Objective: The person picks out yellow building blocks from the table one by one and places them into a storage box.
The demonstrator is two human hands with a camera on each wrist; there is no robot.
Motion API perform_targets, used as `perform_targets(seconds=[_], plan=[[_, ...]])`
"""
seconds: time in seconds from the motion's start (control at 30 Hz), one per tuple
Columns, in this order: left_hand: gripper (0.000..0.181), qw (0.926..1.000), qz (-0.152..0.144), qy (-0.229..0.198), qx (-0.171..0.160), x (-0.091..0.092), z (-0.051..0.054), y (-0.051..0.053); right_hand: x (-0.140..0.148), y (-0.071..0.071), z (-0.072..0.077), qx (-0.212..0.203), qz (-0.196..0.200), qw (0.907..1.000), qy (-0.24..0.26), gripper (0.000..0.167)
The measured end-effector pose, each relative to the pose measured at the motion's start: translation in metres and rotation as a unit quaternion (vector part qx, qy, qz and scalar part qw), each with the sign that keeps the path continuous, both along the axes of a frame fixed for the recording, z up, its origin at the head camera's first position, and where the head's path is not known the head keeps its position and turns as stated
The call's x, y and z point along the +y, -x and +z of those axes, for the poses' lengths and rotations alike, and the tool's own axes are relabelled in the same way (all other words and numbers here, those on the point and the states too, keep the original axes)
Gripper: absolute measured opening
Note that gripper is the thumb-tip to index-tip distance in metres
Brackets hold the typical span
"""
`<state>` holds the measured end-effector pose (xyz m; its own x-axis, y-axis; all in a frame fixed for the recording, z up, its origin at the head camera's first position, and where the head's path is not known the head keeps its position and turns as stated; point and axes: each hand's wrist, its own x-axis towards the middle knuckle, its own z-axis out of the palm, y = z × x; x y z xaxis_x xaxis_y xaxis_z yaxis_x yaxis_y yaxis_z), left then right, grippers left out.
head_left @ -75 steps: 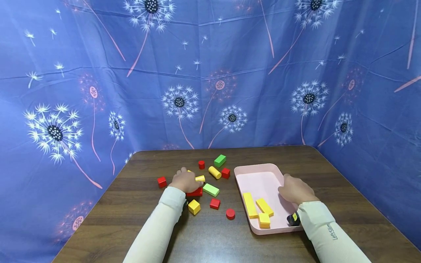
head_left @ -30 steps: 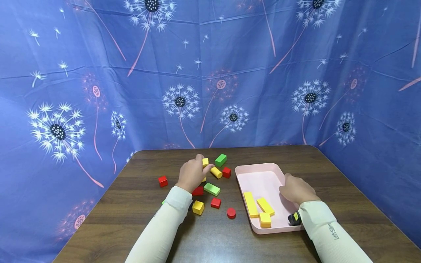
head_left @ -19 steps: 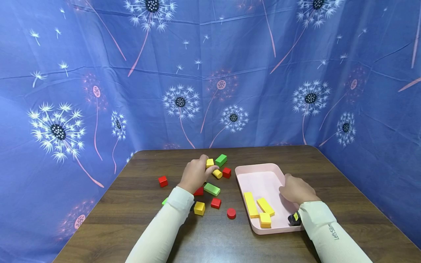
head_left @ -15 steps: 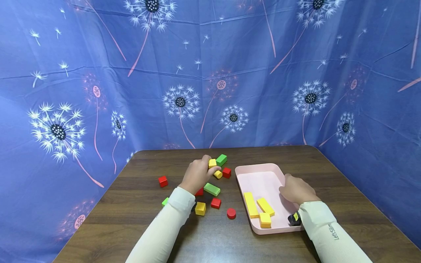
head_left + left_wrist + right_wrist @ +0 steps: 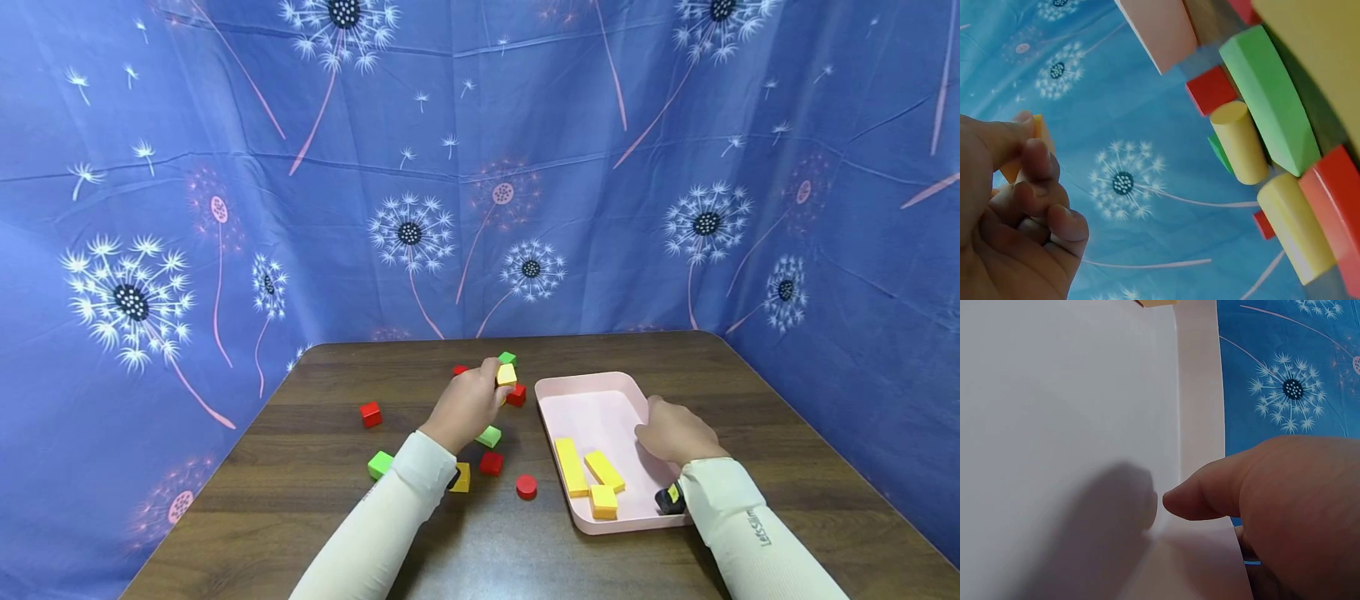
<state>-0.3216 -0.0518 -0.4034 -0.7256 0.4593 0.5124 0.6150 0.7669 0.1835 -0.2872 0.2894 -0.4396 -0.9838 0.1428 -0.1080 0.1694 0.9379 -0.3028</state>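
In the head view my left hand (image 5: 468, 407) pinches a small yellow block (image 5: 507, 374) between thumb and fingers, just left of the tray's far corner. From the left wrist view, the block (image 5: 1011, 172) is partly covered by the fingers. My right hand (image 5: 678, 431) grips the right wall of a pale pink tray (image 5: 592, 412). Its thumb lies inside the tray wall (image 5: 1200, 394) in the right wrist view, with fingers outside. Three yellow blocks lie in the tray: a long one (image 5: 572, 467), a shorter one (image 5: 604, 471) and a thicker one (image 5: 603, 502).
Loose blocks lie left of the tray: a red disc (image 5: 527, 487), a red block (image 5: 491, 463), a yellow cube (image 5: 462, 477), a green block (image 5: 380, 464) and a red cube (image 5: 371, 414). Two yellow cylinders, one nearer (image 5: 1297, 228), show in the left wrist view.
My left hand has moved from the left group of blocks away and then rightward toward the tray, carrying the yellow block. The right hand and the tray stay where they were.
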Motion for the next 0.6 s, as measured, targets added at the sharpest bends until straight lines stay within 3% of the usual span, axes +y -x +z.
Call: perform_targets(seconds=[0.23, 0.6], plan=[[0.038, 0.9986, -0.023, 0.022, 0.043, 0.01, 0.005, -0.007, 0.0, 0.0, 0.001, -0.001, -0.001, 1.0, -0.001, 0.07], [0.043, 0.9964, -0.053, 0.046, 0.047, 0.03, 0.006, -0.018, -0.001, 0.0, 0.0, -0.001, -0.001, 1.0, 0.002, 0.072]])
